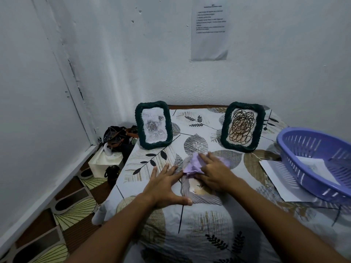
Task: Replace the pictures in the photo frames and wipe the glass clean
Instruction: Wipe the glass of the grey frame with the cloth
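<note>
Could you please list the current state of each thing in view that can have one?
Left frame: upright, holds a rose picture.
Right frame: upright, holds a scribble picture.
Purple cloth: crumpled on the bed, under the right hand.
Left hand: flat, fingers spread.
Basket: tilted, holds paper.
Tissue box: tissue sticking out.

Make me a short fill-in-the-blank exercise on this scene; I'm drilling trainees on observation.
1. The right hand presses a ____ cloth on the table.
2. The frame on the left shows ____.
3. The basket lies at the table's ____ side.
4. The left hand lies ____ on the tablecloth.

Missing: purple; roses; right; flat
</note>
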`<action>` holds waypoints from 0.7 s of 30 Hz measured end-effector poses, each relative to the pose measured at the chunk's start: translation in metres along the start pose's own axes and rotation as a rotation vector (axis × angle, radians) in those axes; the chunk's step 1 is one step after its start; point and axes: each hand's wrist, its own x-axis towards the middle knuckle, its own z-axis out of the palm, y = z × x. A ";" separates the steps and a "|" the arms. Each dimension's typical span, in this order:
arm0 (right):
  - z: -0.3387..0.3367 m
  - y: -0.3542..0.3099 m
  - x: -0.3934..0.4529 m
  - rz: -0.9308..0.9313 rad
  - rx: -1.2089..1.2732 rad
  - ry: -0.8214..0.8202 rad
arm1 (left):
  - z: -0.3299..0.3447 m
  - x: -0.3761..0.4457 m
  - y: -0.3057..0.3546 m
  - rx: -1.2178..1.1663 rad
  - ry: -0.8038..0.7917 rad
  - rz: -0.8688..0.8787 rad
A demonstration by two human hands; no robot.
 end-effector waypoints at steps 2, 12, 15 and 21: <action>0.003 -0.006 -0.003 -0.046 0.049 0.010 | 0.001 0.001 0.000 -0.010 0.008 0.002; -0.011 0.013 -0.026 0.010 -0.014 -0.003 | 0.000 -0.001 0.001 -0.039 0.006 -0.019; -0.004 0.007 -0.007 0.037 -0.041 0.030 | 0.000 0.000 0.001 -0.023 0.002 -0.020; 0.002 -0.010 -0.014 -0.116 0.110 0.015 | 0.002 0.001 -0.001 -0.018 0.023 -0.005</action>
